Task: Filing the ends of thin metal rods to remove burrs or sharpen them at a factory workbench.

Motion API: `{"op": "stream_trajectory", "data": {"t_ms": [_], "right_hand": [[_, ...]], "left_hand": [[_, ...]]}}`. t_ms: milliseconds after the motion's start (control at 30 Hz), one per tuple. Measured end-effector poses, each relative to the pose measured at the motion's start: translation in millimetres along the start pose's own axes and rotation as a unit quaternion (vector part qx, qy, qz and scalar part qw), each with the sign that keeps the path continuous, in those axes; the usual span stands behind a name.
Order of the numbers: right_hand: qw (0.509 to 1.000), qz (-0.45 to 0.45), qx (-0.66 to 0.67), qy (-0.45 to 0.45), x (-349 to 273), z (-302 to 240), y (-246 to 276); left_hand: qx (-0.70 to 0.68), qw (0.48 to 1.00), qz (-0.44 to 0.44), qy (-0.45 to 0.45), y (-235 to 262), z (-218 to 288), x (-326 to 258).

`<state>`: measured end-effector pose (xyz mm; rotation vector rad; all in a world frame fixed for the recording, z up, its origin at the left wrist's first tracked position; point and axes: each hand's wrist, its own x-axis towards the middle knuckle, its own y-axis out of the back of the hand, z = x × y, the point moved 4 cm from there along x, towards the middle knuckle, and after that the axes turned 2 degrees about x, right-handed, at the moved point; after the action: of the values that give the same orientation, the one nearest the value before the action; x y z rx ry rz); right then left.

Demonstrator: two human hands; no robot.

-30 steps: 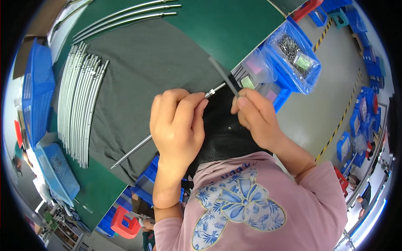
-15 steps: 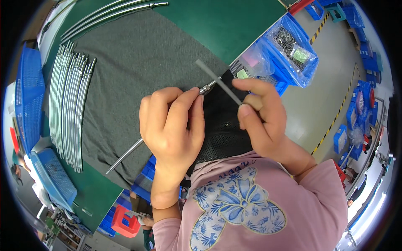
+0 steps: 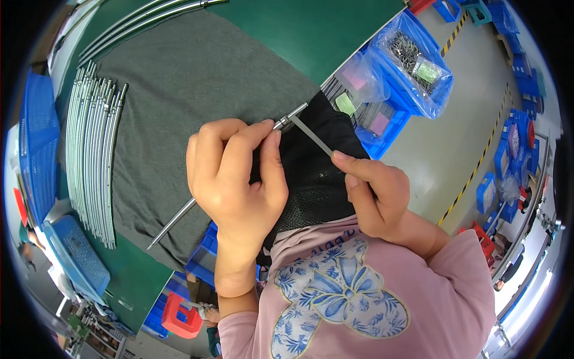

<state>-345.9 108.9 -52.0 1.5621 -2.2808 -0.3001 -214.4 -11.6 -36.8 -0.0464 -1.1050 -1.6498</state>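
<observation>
My left hand (image 3: 239, 170) is closed on a slim metal rod (image 3: 171, 224), which slants from lower left to upper right through its grip. Thumb and fingertips pinch the rod just below a stepped collar near its upper end. Between thumb and index finger, my right hand (image 3: 379, 191) pinches a thin, flat grey strip (image 3: 314, 136). The strip's far end meets the rod at the collar; whether it touches the surface or sits in a groove is too small to tell. Beneath lies a dark grey cloth (image 3: 179, 78), with a black cloth (image 3: 317, 185) across my lap.
Many similar rods (image 3: 89, 161) lie side by side on the cloth's left. Longer rods (image 3: 143, 27) rest at the back of the green table (image 3: 287, 30). A blue bin (image 3: 433, 105) of small metal parts stands at right, blue baskets (image 3: 75, 257) at left, a red stool (image 3: 181, 317) below.
The grey strip has swung from crossing over the rod's tip to meeting it at the collar. My right hand has lowered slightly, its index finger now along the strip; my left hand shifted slightly left.
</observation>
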Motion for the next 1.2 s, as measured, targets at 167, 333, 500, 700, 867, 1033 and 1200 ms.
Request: {"op": "stream_trajectory", "data": {"t_ms": [167, 333, 500, 700, 867, 1033, 1200], "right_hand": [[0.999, -0.015, -0.010, 0.046, 0.6, -1.1, -1.3], [0.987, -0.018, -0.128, 0.100, 2.3, -13.1, 0.9], [0.977, -0.029, -0.187, 0.100, 2.1, -20.2, -2.9], [0.975, -0.026, -0.192, 0.107, 8.7, -23.8, -8.9], [0.968, -0.054, -0.217, 0.110, 5.2, -22.0, -9.6], [0.974, -0.024, -0.176, 0.141, 24.4, -13.6, -17.6], [0.967, -0.079, -0.218, 0.104, 3.5, -15.8, -10.4]], "left_hand": [[-0.003, 1.000, 0.005, -0.005, -0.9, 0.3, 0.1], [-0.012, 1.000, 0.006, -0.005, 0.0, -0.1, 0.4], [-0.021, 1.000, -0.003, -0.012, -0.5, 0.0, 1.2], [-0.020, 0.999, 0.002, -0.027, -2.6, -0.1, 0.9], [-0.021, 0.999, 0.008, -0.023, -4.2, 0.0, -0.2], [-0.013, 0.999, 0.000, -0.032, -4.1, 1.1, 1.4], [-0.014, 0.999, 0.006, -0.031, -5.4, -0.1, -0.8]]}}
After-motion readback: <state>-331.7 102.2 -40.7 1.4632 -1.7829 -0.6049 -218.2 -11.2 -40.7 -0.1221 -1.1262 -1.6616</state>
